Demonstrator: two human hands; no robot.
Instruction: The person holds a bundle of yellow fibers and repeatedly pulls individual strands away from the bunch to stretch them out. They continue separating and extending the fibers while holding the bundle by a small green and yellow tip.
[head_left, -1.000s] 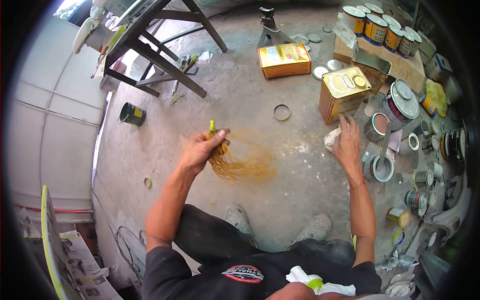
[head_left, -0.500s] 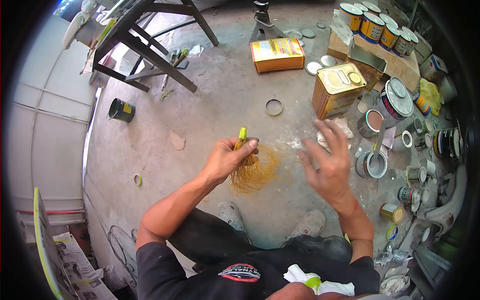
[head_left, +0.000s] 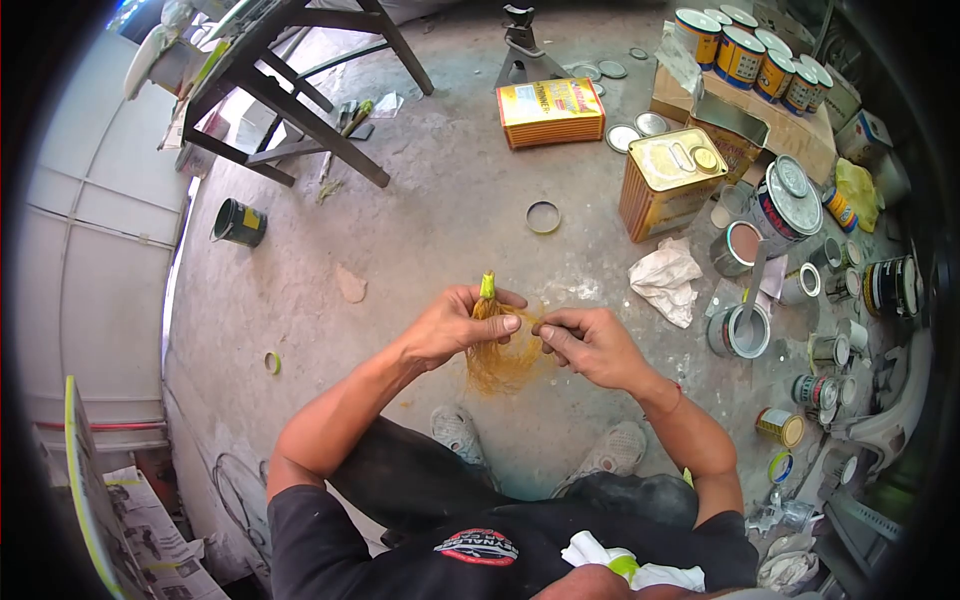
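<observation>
My left hand (head_left: pixel 455 328) grips a loose bundle of thin golden-brown fibres (head_left: pixel 498 368), its thumb across the front. Yellow-green tape (head_left: pixel 488 285) binds the bundle's upper end, which points up above the fingers. Below the hand the fibres fan out in a tangled tuft. On the right side of the bundle, my right hand (head_left: pixel 597 348) is closed in a pinch at its outer strands; the strands between those fingertips are too fine to see clearly. Both hands are above the concrete floor (head_left: pixel 400 220), in front of my shoes.
A crumpled white cloth (head_left: pixel 665 282), a thinner tin (head_left: pixel 670 185) and many paint cans (head_left: pixel 740 330) crowd the right side. Another thinner tin (head_left: pixel 551 112) lies ahead, near a jack stand (head_left: pixel 525 50). A dark can (head_left: pixel 240 222) and a wooden stand (head_left: pixel 320 130) are at left.
My right hand, raised with fingers spread before, has come down and left to the bundle and closed in a pinch. The left hand keeps its hold, its fingers slightly shifted.
</observation>
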